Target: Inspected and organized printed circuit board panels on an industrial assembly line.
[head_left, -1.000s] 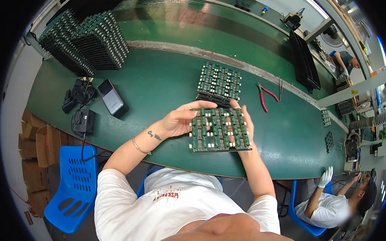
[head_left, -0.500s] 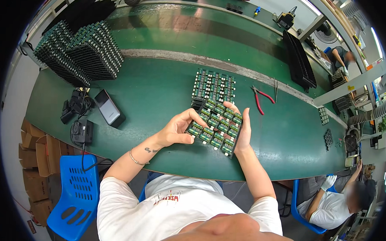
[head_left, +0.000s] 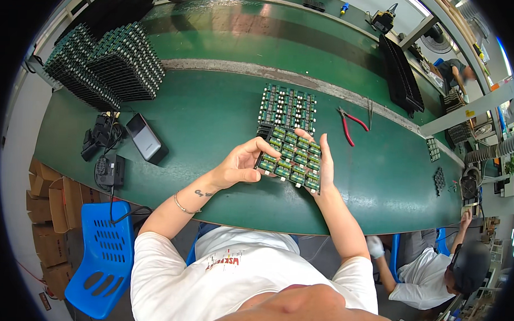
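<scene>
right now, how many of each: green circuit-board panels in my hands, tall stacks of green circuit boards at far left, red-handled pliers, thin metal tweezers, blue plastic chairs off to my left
Held green circuit-board panel: 1
Tall stacks of green circuit boards: 2
Red-handled pliers: 1
Thin metal tweezers: 1
Blue plastic chair at left: 1
Total: 6

Over the worktop (head_left: pixel 213 108), toward the middle of its near edge, the left hand (head_left: pixel 241 163) and right hand (head_left: pixel 327 168) hold a board (head_left: pixel 293 154) by its sides. A pile (head_left: pixel 288 106) lies just beyond. Pliers (head_left: pixel 347 132) and tweezers (head_left: pixel 370 116) lie rightward, near the far edge. Tall stacks (head_left: pixel 131 63) stand at the far left corner; a blue chair (head_left: pixel 104 243) stands by the near left corner.
</scene>
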`<state>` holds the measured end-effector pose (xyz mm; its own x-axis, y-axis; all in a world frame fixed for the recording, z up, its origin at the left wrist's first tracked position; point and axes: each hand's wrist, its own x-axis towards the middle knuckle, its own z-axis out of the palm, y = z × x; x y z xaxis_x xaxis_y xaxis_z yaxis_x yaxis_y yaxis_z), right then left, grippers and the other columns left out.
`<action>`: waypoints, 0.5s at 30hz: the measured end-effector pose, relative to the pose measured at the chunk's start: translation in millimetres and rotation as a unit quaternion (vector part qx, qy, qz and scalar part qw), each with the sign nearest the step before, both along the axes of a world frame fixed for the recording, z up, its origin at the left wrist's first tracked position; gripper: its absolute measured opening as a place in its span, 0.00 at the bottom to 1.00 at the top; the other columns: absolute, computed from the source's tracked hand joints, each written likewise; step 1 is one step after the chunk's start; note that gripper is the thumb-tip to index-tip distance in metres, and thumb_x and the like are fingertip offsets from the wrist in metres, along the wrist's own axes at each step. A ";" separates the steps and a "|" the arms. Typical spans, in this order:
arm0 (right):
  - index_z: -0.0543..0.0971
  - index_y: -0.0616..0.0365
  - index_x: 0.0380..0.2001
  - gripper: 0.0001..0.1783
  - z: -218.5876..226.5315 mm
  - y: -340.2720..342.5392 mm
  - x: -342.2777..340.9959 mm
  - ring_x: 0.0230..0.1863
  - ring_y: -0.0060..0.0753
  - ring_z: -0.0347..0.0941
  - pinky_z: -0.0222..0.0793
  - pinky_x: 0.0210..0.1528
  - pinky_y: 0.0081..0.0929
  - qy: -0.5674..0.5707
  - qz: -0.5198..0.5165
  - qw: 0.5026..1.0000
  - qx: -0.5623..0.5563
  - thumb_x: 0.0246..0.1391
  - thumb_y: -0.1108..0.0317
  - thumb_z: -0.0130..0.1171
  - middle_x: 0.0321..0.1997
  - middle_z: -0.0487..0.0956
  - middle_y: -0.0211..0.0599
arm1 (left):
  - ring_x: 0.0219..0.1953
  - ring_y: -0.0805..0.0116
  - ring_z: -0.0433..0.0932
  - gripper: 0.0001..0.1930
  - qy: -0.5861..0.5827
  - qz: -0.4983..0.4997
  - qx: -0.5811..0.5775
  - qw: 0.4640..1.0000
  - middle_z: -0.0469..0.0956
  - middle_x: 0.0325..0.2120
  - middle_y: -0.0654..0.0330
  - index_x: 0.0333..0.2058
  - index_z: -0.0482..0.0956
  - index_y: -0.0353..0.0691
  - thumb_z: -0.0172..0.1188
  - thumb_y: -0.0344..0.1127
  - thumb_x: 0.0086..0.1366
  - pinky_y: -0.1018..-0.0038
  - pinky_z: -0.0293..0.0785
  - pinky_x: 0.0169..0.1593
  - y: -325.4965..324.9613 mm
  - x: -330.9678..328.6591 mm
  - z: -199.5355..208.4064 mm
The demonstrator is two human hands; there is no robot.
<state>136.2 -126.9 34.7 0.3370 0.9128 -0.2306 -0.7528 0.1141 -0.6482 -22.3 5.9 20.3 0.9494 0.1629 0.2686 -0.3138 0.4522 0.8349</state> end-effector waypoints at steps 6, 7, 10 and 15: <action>0.65 0.55 0.54 0.33 0.0 1.1 1.0 0.52 0.43 0.70 0.69 0.53 0.40 0.014 -0.002 1.000 0.004 0.59 0.39 0.35 0.54 0.70 0.48 | 0.49 0.66 0.69 0.25 -0.014 -0.007 -0.017 1.000 0.68 0.48 0.55 0.48 0.66 0.37 0.64 0.35 0.53 0.71 0.75 0.47 0.8 3.2 -5.4; 0.65 0.54 0.54 0.32 -0.5 1.0 1.4 0.52 0.42 0.70 0.69 0.53 0.40 0.018 0.000 1.000 0.008 0.59 0.40 0.35 0.54 0.70 0.48 | 0.49 0.66 0.69 0.26 -0.020 -0.012 -0.017 1.000 0.68 0.48 0.55 0.49 0.65 0.38 0.64 0.35 0.54 0.71 0.75 0.47 1.0 3.5 -5.4; 0.64 0.54 0.55 0.32 -1.8 -0.2 2.6 0.52 0.41 0.70 0.68 0.52 0.39 -0.009 -0.026 0.999 0.028 0.60 0.40 0.35 0.54 0.70 0.48 | 0.50 0.67 0.70 0.27 -0.017 -0.011 -0.055 0.998 0.68 0.49 0.55 0.53 0.62 0.39 0.61 0.35 0.56 0.71 0.75 0.48 2.2 4.2 -3.0; 0.60 0.54 0.58 0.33 -3.1 -4.5 2.1 0.52 0.40 0.69 0.67 0.52 0.36 -0.172 -0.121 0.974 0.081 0.60 0.41 0.36 0.55 0.69 0.47 | 0.50 0.68 0.71 0.30 0.024 0.022 -0.169 0.985 0.68 0.51 0.55 0.60 0.53 0.44 0.54 0.33 0.61 0.71 0.73 0.50 2.0 8.9 1.3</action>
